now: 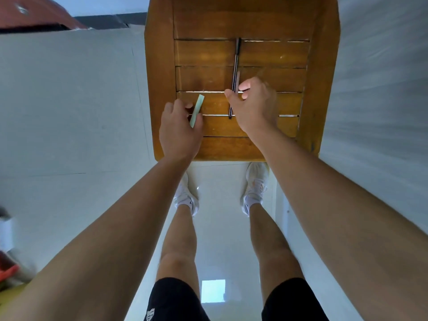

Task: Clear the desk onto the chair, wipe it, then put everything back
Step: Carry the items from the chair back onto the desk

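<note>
I look straight down at a wooden slatted chair seat (208,26). My left hand (178,133) hovers over the seat's near left part and pinches a pale green flat strip (197,107), which is tilted slightly. My right hand (254,107) is over the seat's middle, thumb and fingers closed around dark pens (236,56). The pens run lengthwise across the slats and point away from me; their near tip sticks out below my thumb. Whether they rest on the wood or are lifted is unclear.
White tiled floor (69,100) surrounds the chair. My bare legs and white shoes (254,186) stand just in front of its near edge. A blurred pale surface (382,89) rises along the right. Red and orange objects (9,272) lie at the lower left edge.
</note>
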A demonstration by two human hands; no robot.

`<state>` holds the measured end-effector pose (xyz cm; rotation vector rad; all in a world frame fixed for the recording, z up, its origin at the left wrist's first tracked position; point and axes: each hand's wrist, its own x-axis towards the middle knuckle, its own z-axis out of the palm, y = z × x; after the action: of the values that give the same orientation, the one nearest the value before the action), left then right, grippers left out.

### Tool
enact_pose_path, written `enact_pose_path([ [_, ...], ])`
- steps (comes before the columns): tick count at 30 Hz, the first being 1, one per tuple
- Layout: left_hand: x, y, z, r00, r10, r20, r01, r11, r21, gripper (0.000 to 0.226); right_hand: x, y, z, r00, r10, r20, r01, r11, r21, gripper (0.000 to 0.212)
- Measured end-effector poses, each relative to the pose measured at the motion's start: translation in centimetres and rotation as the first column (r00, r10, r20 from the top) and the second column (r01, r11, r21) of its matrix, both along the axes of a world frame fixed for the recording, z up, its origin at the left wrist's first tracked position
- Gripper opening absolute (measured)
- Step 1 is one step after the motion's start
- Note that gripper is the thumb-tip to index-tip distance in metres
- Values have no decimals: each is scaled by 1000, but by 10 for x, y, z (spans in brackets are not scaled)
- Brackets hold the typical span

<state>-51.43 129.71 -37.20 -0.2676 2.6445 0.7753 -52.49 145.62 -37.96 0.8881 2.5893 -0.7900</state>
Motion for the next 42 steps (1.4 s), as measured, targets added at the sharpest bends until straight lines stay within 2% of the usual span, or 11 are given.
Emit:
enact_pose_path([
  [7, 3, -4, -4, 1000, 27, 5, -27, 998, 56, 23, 15, 8, 7, 998, 67, -3, -67, 995, -78, 31],
  [19, 0, -17, -4, 998, 62, 19, -65, 980, 186, 23, 7, 15, 4, 999, 49, 13, -47, 992, -117, 32],
  [25, -4, -20, 2, 991, 124, 51, -133, 962, 237, 21, 15, 7, 8, 996, 84, 29, -80, 990, -120, 26],
  [28, -9, -24, 18, 986, 164, 27, -165, 957, 240, 20, 23, 1, 20, 992, 112, 54, -101, 978, -183, 22],
  [32, -16, -32, 67, 979, 192, -68, -171, 956, 239, 13, 27, -4, 64, 997, 75, -3, -73, 967, -244, 19],
  [36, -26, -43, 159, 957, 240, -165, -201, 954, 223, 15, 14, -7, 157, 976, 159, -146, -188, 958, -216, 14],
  [38, -28, -50, 220, 923, 303, -238, -249, 941, 230, 15, 2, -12, 213, 961, 160, -227, -216, 945, -246, 16],
  [42, -12, -72, 343, 796, 449, -406, -378, 893, 246, 13, -21, -36, 319, 887, 224, -404, -366, 874, -321, 16],
])
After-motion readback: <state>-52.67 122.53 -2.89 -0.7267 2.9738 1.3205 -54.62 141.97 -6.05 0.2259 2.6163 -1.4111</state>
